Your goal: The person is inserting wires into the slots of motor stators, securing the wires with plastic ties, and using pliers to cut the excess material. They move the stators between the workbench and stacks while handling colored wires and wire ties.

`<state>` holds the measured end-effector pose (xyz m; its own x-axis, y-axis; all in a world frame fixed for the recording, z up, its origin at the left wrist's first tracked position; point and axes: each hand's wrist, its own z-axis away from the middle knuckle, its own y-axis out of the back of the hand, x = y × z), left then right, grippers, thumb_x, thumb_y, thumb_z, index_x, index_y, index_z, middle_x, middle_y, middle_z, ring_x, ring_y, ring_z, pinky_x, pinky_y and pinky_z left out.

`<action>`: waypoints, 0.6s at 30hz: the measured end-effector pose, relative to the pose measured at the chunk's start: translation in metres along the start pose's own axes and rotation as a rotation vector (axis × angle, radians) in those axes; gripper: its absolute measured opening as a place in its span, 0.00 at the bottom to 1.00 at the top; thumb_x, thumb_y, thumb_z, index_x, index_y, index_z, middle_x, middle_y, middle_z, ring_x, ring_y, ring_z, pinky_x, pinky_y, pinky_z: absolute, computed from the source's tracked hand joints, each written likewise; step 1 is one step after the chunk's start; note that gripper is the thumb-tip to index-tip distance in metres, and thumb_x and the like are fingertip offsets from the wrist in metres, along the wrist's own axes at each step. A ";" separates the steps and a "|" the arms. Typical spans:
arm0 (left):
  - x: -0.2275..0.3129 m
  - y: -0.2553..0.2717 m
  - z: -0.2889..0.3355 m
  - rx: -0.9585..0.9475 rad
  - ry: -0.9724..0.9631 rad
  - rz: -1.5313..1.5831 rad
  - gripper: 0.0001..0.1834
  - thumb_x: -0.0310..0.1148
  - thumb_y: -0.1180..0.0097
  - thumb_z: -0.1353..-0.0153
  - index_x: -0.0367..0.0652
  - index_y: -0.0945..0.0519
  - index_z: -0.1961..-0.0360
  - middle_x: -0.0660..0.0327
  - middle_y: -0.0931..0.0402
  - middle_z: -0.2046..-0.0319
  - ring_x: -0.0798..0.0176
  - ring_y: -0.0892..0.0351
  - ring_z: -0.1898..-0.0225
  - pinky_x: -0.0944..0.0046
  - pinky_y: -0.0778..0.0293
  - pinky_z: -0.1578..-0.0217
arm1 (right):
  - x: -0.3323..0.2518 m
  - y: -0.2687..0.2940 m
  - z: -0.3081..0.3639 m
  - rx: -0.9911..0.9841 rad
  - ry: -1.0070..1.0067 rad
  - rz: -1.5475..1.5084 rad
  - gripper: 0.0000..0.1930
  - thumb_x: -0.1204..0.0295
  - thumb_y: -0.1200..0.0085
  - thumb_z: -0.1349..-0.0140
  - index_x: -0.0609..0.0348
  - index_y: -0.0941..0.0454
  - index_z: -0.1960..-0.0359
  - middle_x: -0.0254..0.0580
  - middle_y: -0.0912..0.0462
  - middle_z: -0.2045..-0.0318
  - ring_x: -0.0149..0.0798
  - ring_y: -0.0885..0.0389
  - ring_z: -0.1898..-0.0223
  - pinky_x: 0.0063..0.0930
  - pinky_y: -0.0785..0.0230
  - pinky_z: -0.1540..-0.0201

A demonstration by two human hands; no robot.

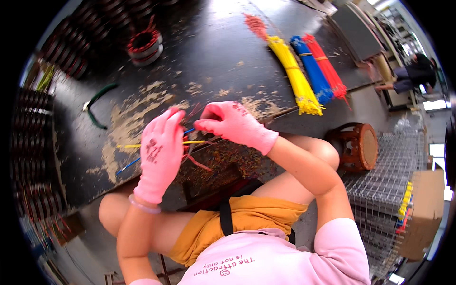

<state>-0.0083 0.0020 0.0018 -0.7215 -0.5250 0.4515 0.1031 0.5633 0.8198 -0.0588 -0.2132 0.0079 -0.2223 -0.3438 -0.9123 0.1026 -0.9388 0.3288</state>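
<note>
Thin coloured wires (190, 141), yellow, blue and red, lie at the near table (209, 52) edge. Left hand (160, 153) seems closed on them; right hand (235, 124) pinches their ends. Far right lie wire bundles (308, 71).

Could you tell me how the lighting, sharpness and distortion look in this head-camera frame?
In the head view, strong fisheye bends the black table edge and leaves dark corners; daylight glares off the tabletop's far end and blows out the right rim; the left hand and right hand in pink gloves look slightly soft, while the yellow wire bundle stays fairly crisp.
</note>
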 end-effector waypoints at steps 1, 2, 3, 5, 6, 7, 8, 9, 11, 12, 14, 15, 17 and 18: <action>0.001 0.002 0.000 -0.002 -0.009 0.021 0.17 0.25 0.47 0.32 0.42 0.22 0.42 0.53 0.23 0.42 0.47 0.25 0.42 0.52 0.32 0.38 | 0.007 0.008 0.004 0.022 0.036 0.020 0.16 0.61 0.37 0.32 0.65 0.17 0.60 0.34 0.16 0.71 0.24 0.24 0.69 0.25 0.29 0.64; -0.004 0.002 0.005 0.008 -0.006 0.027 0.17 0.25 0.48 0.32 0.41 0.22 0.42 0.52 0.23 0.42 0.47 0.25 0.42 0.52 0.32 0.39 | -0.004 0.021 0.015 0.084 -0.007 -0.062 0.14 0.64 0.38 0.31 0.65 0.17 0.59 0.37 0.15 0.67 0.24 0.21 0.65 0.25 0.27 0.61; -0.003 0.004 0.005 0.005 0.004 0.047 0.17 0.25 0.49 0.31 0.39 0.23 0.41 0.52 0.23 0.42 0.47 0.25 0.42 0.52 0.32 0.39 | 0.008 0.042 0.023 0.273 0.113 0.019 0.14 0.63 0.38 0.32 0.63 0.16 0.60 0.39 0.15 0.69 0.28 0.20 0.68 0.27 0.26 0.63; -0.005 0.007 0.006 -0.004 0.012 0.039 0.17 0.25 0.51 0.29 0.38 0.23 0.41 0.51 0.23 0.41 0.47 0.25 0.42 0.52 0.32 0.39 | 0.023 0.091 0.047 0.592 0.113 0.093 0.13 0.63 0.38 0.33 0.62 0.15 0.62 0.44 0.15 0.71 0.33 0.19 0.71 0.31 0.26 0.64; -0.002 0.009 0.005 -0.026 0.026 0.047 0.16 0.26 0.52 0.28 0.38 0.23 0.41 0.51 0.24 0.41 0.47 0.26 0.40 0.52 0.33 0.38 | 0.046 0.126 0.061 0.819 0.099 0.224 0.13 0.61 0.37 0.34 0.60 0.15 0.66 0.43 0.16 0.72 0.35 0.19 0.72 0.32 0.27 0.66; 0.000 0.010 0.004 -0.037 0.024 0.036 0.16 0.26 0.53 0.28 0.38 0.23 0.41 0.51 0.24 0.41 0.47 0.26 0.40 0.52 0.33 0.38 | 0.055 0.159 0.084 1.012 0.012 0.520 0.15 0.57 0.36 0.35 0.58 0.16 0.69 0.43 0.16 0.72 0.39 0.18 0.72 0.34 0.28 0.67; 0.001 0.008 0.002 -0.048 0.021 0.033 0.16 0.26 0.53 0.27 0.38 0.23 0.41 0.51 0.24 0.40 0.46 0.26 0.40 0.53 0.33 0.37 | 0.070 0.188 0.108 1.190 -0.072 0.666 0.17 0.54 0.37 0.35 0.57 0.16 0.69 0.43 0.16 0.73 0.42 0.16 0.70 0.38 0.27 0.66; 0.003 0.007 0.002 -0.049 0.013 0.035 0.16 0.26 0.54 0.27 0.38 0.23 0.41 0.51 0.24 0.40 0.46 0.26 0.40 0.53 0.34 0.37 | 0.093 0.217 0.129 1.270 -0.249 0.711 0.19 0.52 0.39 0.34 0.57 0.17 0.67 0.43 0.14 0.69 0.43 0.14 0.65 0.42 0.26 0.62; 0.004 0.005 0.001 -0.057 0.007 0.036 0.17 0.26 0.54 0.27 0.38 0.23 0.41 0.51 0.24 0.40 0.46 0.26 0.39 0.53 0.34 0.37 | 0.128 0.253 0.163 1.369 -0.393 1.011 0.24 0.46 0.40 0.36 0.56 0.16 0.58 0.46 0.14 0.61 0.46 0.15 0.56 0.42 0.25 0.53; 0.004 0.004 0.001 -0.061 0.005 0.045 0.17 0.26 0.54 0.27 0.38 0.23 0.41 0.51 0.24 0.40 0.46 0.26 0.39 0.53 0.34 0.37 | 0.147 0.263 0.174 1.408 -0.466 1.243 0.26 0.44 0.40 0.36 0.56 0.16 0.55 0.47 0.14 0.59 0.47 0.15 0.53 0.42 0.25 0.49; 0.004 0.003 0.001 -0.069 0.017 0.052 0.17 0.26 0.55 0.27 0.37 0.23 0.41 0.51 0.24 0.40 0.46 0.26 0.39 0.52 0.34 0.37 | 0.171 0.273 0.185 1.219 -0.479 1.025 0.26 0.45 0.40 0.37 0.54 0.16 0.51 0.48 0.14 0.58 0.48 0.15 0.52 0.44 0.26 0.46; 0.003 0.003 0.001 -0.070 0.007 0.050 0.17 0.26 0.55 0.27 0.37 0.23 0.41 0.51 0.24 0.40 0.46 0.26 0.39 0.52 0.34 0.37 | 0.166 0.275 0.189 1.058 -0.587 0.738 0.21 0.49 0.40 0.36 0.52 0.15 0.53 0.43 0.12 0.58 0.46 0.15 0.52 0.42 0.26 0.48; 0.003 0.004 0.002 -0.078 0.008 0.053 0.17 0.26 0.55 0.27 0.37 0.23 0.41 0.51 0.24 0.40 0.46 0.26 0.39 0.52 0.34 0.37 | 0.172 0.280 0.194 1.064 -0.655 0.655 0.17 0.53 0.41 0.35 0.51 0.13 0.57 0.37 0.11 0.64 0.43 0.14 0.58 0.39 0.25 0.54; 0.002 0.006 0.002 -0.079 0.014 0.048 0.17 0.26 0.55 0.27 0.37 0.23 0.41 0.50 0.24 0.40 0.46 0.26 0.39 0.53 0.34 0.37 | 0.164 0.273 0.196 1.093 -0.629 0.614 0.16 0.54 0.41 0.34 0.51 0.13 0.58 0.36 0.11 0.67 0.43 0.13 0.61 0.38 0.25 0.56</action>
<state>-0.0108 0.0054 0.0070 -0.7048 -0.5079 0.4953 0.1913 0.5362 0.8221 -0.2570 -0.5294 -0.0040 -0.8392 -0.3784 -0.3907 -0.3915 -0.0784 0.9168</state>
